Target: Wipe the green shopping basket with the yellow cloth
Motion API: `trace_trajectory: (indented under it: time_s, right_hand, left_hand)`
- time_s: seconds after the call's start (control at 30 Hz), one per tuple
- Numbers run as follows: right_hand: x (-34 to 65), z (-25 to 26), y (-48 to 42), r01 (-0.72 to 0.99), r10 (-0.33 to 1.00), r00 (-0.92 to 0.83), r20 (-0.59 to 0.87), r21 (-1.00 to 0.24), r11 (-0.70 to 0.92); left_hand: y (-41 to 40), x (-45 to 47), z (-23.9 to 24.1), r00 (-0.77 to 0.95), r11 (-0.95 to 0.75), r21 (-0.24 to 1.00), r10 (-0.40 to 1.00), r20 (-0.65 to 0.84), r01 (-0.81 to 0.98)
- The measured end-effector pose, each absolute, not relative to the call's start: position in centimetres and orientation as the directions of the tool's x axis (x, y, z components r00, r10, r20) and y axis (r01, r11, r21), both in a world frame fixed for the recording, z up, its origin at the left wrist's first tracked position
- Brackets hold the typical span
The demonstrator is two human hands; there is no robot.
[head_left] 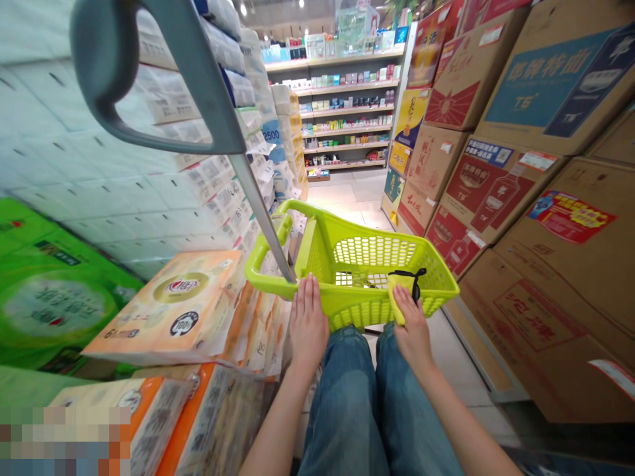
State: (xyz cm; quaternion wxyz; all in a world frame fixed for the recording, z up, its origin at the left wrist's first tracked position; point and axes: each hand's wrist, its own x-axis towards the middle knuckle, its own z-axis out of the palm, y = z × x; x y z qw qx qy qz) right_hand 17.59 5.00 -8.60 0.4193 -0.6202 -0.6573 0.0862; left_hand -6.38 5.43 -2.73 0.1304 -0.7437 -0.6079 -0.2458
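A lime-green shopping basket (342, 297) with slotted walls stands in front of my knees. From its left end rises a grey handle (223, 99) on a metal rod. My left hand (308, 320) lies with fingers stretched out flat on the basket's near side, by the foot of the rod. With my right hand (413, 324) I press a folded yellow cloth (399, 291) against the near rim, towards the right end. A black edge or cord (415, 281) shows on the cloth. The part of the cloth beneath my palm is hidden.
Stacked packs of tissue (183, 297) crowd the left side, with a green pack (54, 291) behind. Cardboard cartons (496, 192) form a wall on the right. A tiled aisle (352, 195) runs ahead to shelves of small goods (347, 102).
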Motion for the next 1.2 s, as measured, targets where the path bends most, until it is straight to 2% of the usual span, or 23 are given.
trace_trajectory:
  time_s: [0.07,0.23,0.4,0.5,0.7,0.83,0.9,1.1,1.2]
  right_hand:
    - [14.1,-7.6,5.5,0.703,0.883,0.129,0.452,-0.67,0.24]
    - [4.9,-3.6,6.3,0.575,0.863,-0.131,0.489,-0.672,0.467]
    - [6.2,-3.1,6.2,0.575,0.836,-0.267,0.479,-0.617,0.537]
    - [11.0,-5.1,5.8,0.655,0.858,-0.218,0.465,-0.582,0.482]
    - [18.9,-8.6,4.9,0.762,0.893,-0.005,0.45,-0.576,0.295]
    - [17.1,-8.1,5.1,0.744,0.891,0.128,0.436,-0.636,0.205]
    - [13.7,-6.9,5.6,0.705,0.895,0.136,0.424,-0.676,0.213]
    - [4.0,-2.1,6.6,0.486,0.879,-0.177,0.442,-0.738,0.469]
    - [4.7,-2.2,6.4,0.486,0.855,-0.243,0.459,-0.705,0.517]
  left_hand:
    - [5.4,-6.4,-2.7,0.139,-0.232,0.113,0.839,0.526,0.966]
    - [5.4,-6.4,-2.6,0.122,-0.21,0.112,0.844,0.523,0.971]
    - [5.3,-6.4,-2.4,0.13,-0.214,0.112,0.851,0.509,0.97]
    - [5.3,-6.3,-2.3,0.129,-0.221,0.124,0.852,0.507,0.967]
    - [5.3,-6.1,-2.5,0.121,-0.217,0.127,0.844,0.522,0.968]
    - [5.3,-6.1,-2.6,0.121,-0.226,0.138,0.839,0.53,0.964]
    - [5.3,-6.2,-2.6,0.127,-0.233,0.138,0.838,0.531,0.963]
    - [5.5,-6.4,-2.7,0.107,-0.213,0.14,0.839,0.533,0.967]
    - [5.4,-6.4,-2.6,0.112,-0.213,0.134,0.842,0.527,0.968]
